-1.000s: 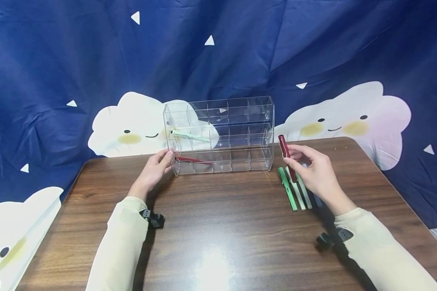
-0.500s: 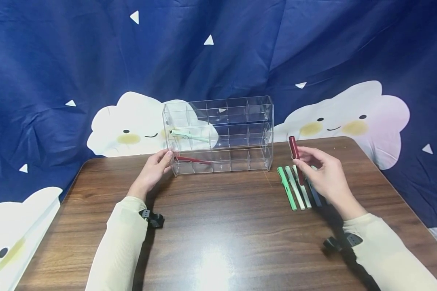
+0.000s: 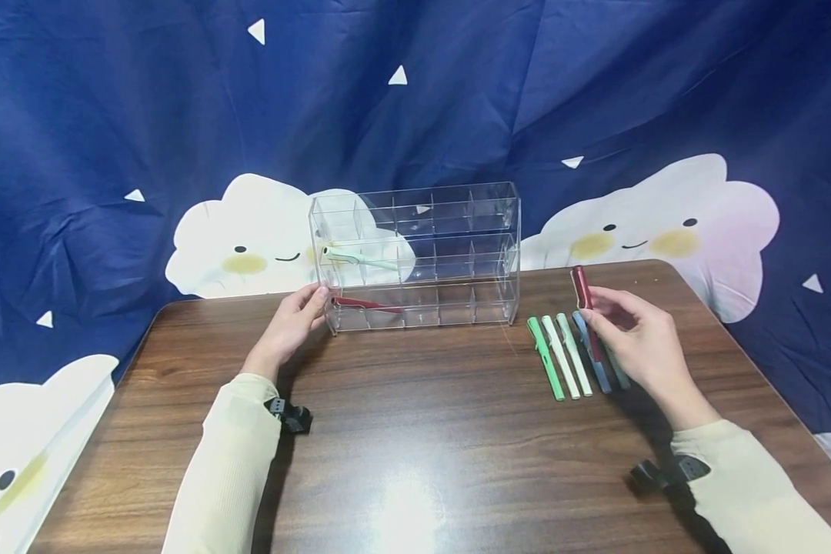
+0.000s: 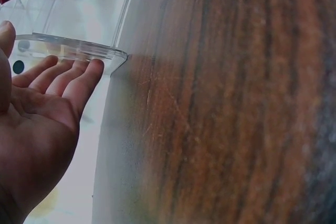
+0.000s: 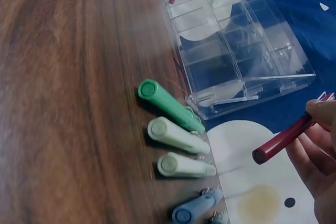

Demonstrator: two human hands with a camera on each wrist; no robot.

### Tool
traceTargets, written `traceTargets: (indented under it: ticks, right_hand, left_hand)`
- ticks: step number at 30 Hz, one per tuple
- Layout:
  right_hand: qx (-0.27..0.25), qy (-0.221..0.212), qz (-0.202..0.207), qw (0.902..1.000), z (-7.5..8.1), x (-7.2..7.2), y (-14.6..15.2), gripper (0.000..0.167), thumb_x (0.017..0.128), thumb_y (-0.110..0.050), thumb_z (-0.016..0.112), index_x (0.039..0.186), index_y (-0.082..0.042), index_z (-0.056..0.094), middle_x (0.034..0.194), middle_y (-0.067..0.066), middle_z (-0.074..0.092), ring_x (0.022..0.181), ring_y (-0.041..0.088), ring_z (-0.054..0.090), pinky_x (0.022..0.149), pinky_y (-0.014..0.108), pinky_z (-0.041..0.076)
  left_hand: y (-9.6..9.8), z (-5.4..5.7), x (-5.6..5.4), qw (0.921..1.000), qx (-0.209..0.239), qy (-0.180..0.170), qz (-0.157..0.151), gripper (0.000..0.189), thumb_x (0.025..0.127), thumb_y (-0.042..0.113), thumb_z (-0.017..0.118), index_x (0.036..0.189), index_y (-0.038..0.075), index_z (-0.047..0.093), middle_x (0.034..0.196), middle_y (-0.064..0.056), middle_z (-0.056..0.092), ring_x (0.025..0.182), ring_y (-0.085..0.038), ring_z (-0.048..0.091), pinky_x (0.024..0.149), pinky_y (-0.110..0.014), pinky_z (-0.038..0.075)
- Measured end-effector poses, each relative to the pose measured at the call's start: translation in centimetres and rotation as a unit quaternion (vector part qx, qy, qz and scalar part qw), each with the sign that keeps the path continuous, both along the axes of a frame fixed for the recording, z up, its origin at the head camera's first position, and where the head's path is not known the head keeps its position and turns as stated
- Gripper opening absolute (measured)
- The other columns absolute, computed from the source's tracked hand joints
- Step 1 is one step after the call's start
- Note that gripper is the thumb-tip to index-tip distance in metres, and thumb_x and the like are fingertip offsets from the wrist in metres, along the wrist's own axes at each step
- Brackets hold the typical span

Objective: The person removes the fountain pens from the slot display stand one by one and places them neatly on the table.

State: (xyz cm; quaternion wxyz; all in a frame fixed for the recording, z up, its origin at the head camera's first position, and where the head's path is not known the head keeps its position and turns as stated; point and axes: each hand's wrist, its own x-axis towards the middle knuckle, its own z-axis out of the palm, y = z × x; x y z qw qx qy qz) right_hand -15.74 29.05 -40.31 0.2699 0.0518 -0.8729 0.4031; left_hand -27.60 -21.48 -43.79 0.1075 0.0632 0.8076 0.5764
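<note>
My right hand (image 3: 640,338) pinches a dark red pen (image 3: 582,286) between thumb and fingers. It is above the right end of a row of pens: green (image 3: 547,358), two pale green-white ones (image 5: 178,135), blue (image 5: 197,206), and another partly hidden by the hand. At the left side of a clear acrylic organizer (image 3: 422,315), my left hand (image 3: 287,331) touches the side panel; its fingers look fairly straight in the left wrist view. A red pen (image 3: 367,305) lies in the organizer's bottom tier and a light green pen (image 3: 360,259) in its middle tier.
The wooden table (image 3: 402,431) reflects a bright light near its front. Behind it hangs a blue curtain (image 3: 457,92) with white clouds and triangles. The organizer has three tiers of small compartments and stands near the table's back edge.
My right hand has moved right with the red pen, passing along the row of pens and uncovering the blue one. My left hand and the organizer have stayed in place.
</note>
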Motion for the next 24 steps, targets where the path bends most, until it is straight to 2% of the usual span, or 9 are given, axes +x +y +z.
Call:
traceTargets:
  ticks: [5,14,24]
  right_hand:
    - [-0.011,-0.001,-0.008,0.9999,-0.2,0.2,0.7,0.034,0.092,0.001,0.083,0.126,-0.001,0.078,0.091,-0.047,0.061,0.078,-0.024,0.06,0.071,-0.003,0.048]
    - [0.005,0.003,-0.026,0.9996,-0.6,0.6,2.0,0.035,0.09,0.002,0.083,0.125,-0.001,0.078,0.088,-0.048,0.059,0.074,-0.025,0.056,0.068,-0.003,0.044]
    - [0.023,-0.029,-0.047,0.9982,-1.3,1.0,3.6,0.035,0.092,-0.005,0.085,0.126,-0.001,0.078,0.09,-0.052,0.054,0.075,-0.028,0.054,0.069,-0.003,0.042]
  left_hand:
    - [0.0,0.0,-0.2,0.9999,0.007,-0.01,0.003,0.069,0.118,0.042,0.042,0.168,-0.003,0.027,0.172,-0.027,0.037,0.159,-0.042,0.04,0.128,-0.047,0.044]
    - [0.1,0.0,-0.3,0.9999,0.011,-0.01,0.009,0.071,0.117,0.043,0.042,0.167,-0.005,0.027,0.172,-0.028,0.036,0.158,-0.044,0.041,0.128,-0.049,0.045]
    - [0.1,-0.1,-0.2,0.9999,0.011,-0.008,0.009,0.069,0.118,0.042,0.042,0.167,-0.005,0.028,0.172,-0.027,0.036,0.158,-0.044,0.041,0.128,-0.049,0.044]
